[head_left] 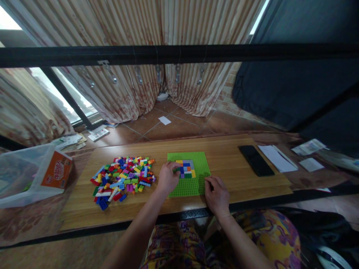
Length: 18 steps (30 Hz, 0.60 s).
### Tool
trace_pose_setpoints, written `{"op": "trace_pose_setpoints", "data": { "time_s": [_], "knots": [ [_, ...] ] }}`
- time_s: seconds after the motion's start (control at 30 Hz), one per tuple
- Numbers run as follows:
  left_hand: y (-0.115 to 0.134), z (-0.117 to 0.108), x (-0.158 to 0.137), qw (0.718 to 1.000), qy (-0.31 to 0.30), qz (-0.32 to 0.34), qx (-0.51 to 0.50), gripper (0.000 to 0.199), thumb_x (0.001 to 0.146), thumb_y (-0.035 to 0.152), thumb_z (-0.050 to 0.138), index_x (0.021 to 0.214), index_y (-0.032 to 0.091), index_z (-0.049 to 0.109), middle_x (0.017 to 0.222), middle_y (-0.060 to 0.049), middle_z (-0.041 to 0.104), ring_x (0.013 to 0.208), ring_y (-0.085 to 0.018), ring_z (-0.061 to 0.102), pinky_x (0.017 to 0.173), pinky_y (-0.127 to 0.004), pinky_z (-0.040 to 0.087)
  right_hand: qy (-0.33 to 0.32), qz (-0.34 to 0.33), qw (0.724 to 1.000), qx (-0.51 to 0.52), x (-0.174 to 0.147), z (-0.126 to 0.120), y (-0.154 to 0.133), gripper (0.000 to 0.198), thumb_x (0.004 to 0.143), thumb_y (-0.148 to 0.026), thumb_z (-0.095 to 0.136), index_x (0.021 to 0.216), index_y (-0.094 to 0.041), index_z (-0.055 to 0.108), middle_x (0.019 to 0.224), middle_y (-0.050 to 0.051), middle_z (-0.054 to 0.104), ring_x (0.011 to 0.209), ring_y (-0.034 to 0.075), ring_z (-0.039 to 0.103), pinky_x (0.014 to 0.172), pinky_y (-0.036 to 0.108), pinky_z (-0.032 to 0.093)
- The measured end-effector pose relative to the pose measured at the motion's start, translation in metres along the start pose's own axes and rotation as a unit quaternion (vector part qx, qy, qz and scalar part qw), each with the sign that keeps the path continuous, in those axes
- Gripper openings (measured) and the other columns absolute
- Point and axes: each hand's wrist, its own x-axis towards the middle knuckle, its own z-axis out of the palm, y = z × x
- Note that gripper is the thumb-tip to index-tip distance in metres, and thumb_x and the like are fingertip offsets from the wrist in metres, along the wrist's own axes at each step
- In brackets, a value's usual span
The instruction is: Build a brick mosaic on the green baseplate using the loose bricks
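The left hand's (168,177) fingers seem to pinch a small dark-green plastic brick (176,169) beside the multicoloured brick patch (188,169) on the lime-green studded baseplate (183,190); the right hand (218,195) curls at its edge, grip unclear. Uneven pressure could skew the brick.

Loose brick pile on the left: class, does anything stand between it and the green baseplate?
Only the left hand partly does: it reaches over the left edge of the green baseplate, its wrist on the side toward the loose brick pile. No other object is visible in the gap.
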Motion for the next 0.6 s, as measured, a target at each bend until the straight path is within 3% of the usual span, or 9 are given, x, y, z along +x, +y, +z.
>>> {"op": "trace_pose_setpoints", "data": {
  "time_s": [0.17,0.3,0.6],
  "knots": [
    [0.019,0.009,-0.038,0.986,0.023,0.088,0.143,0.04,0.084,0.027,0.06,0.125,0.026,0.059,0.129,-0.011,0.055,0.116,-0.03,0.05,0.101,-0.054,0.038,-0.005,-0.005,1.0,-0.009,0.0,-0.001,0.0,0.022,0.091,-0.025,0.047,0.091,-0.02,0.068,0.094,0.009,0.067,0.09,0.02,0.062,0.082,0.035,0.051],
    [0.029,0.028,-0.058,0.975,0.015,0.088,0.203,0.054,0.086,0.032,0.059,0.138,0.029,0.045,0.145,-0.013,0.041,0.129,-0.035,0.039,0.106,-0.067,0.025,-0.003,-0.009,1.0,-0.012,0.0,0.0,0.001,0.022,0.092,-0.025,0.047,0.091,-0.019,0.068,0.094,0.009,0.067,0.09,0.02,0.062,0.082,0.035,0.051],
    [0.027,0.033,-0.06,0.977,0.021,0.064,0.2,0.049,0.09,0.033,0.054,0.138,0.03,0.046,0.15,-0.013,0.035,0.137,-0.034,0.031,0.107,-0.067,0.026,-0.014,0.003,1.0,-0.015,-0.001,-0.002,0.001,0.023,0.092,-0.027,0.047,0.093,-0.019,0.069,0.095,0.009,0.068,0.092,0.021,0.062,0.083,0.036,0.051]
  ]
}}
